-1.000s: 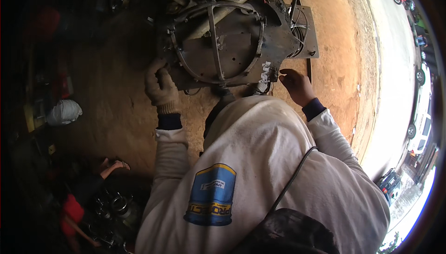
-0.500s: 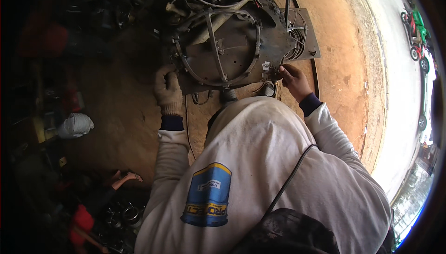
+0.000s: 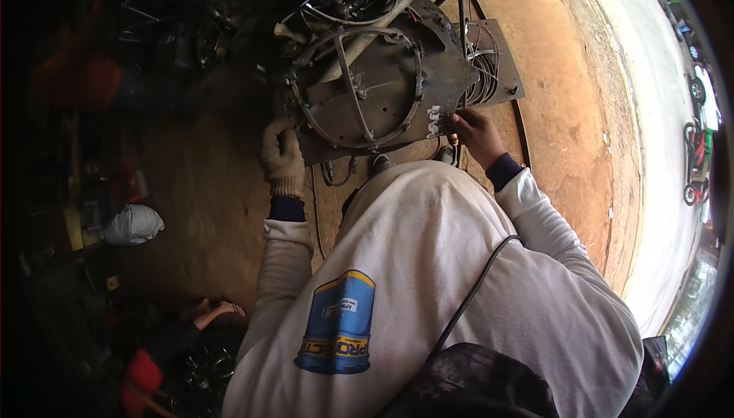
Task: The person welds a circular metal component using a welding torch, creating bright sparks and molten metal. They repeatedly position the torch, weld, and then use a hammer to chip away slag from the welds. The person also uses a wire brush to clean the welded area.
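Brown floor (image 3: 566,150) is stretching under it all. Off-white shirt (image 3: 443,257) is filling the lower ctr, w/ a blue & yellow print (image 3: 336,322) showing on it. Dark metal plate (image 3: 397,124) is sitting top ctr, just past the shirt. Round frame (image 3: 419,85) w/ a crossbar (image 3: 354,89) is lying over the plate, & a pale pipe (image 3: 394,9) is slanting past its upper rim. Smaller board (image 3: 508,85) is sticking out on the plate's R, w/ a wire coil (image 3: 484,82) resting on it. Whitish bundle (image 3: 135,225) is sitting well off to L. L hand (image 3: 283,158), in a knit glove, is curling its fingers right at the plate's L edge; can't tell if they're clamping it. R hand (image 3: 478,139), bare, is holding thumb & fingertips close tog. at the plate's near R corner; can't tell if anything's pinched btwn them. Plate's lying btwn the 2 hands. Small white marks (image 3: 433,120) are showing on the plate, just L of the R fingertips.
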`<state>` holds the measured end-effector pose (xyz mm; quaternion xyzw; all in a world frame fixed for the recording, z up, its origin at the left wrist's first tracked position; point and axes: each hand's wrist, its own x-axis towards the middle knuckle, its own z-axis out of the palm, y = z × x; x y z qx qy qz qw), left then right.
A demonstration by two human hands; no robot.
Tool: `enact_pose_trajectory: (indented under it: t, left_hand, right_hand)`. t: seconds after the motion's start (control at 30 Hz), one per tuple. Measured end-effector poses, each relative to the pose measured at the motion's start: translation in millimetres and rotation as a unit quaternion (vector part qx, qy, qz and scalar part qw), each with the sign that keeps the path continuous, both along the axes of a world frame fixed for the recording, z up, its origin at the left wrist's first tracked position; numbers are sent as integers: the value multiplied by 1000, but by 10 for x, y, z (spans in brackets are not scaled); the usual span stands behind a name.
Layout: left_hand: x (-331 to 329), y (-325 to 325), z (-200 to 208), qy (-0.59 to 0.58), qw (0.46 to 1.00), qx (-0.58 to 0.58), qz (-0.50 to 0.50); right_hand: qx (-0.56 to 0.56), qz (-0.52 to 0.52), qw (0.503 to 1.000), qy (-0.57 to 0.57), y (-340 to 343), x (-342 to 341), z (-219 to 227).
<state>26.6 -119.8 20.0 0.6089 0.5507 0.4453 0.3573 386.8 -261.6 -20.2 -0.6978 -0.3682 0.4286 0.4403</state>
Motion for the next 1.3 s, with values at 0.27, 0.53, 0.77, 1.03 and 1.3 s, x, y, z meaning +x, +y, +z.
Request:
enact_pose_trajectory:
  t: [0.27,0.53,0.77,1.03,1.3]
  left_hand:
    - [1,25,-75,21,999,26,-22]
    - [11,33,-86,73,995,60,-41]
    - [73,-16,33,84,994,47,-51]
    - [52,-12,-102,112,991,36,-57]
    - [84,-35,-116,117,989,68,-53]
  right_hand:
    - [-65,-3,997,31,4,-35,162]
    - [-53,6,998,30,3,-38,177]
    - [-23,0,1000,2,-5,-45,107]
    - [5,-23,999,33,-23,-61,45]
    - [18,-26,999,35,-14,-82,-8]
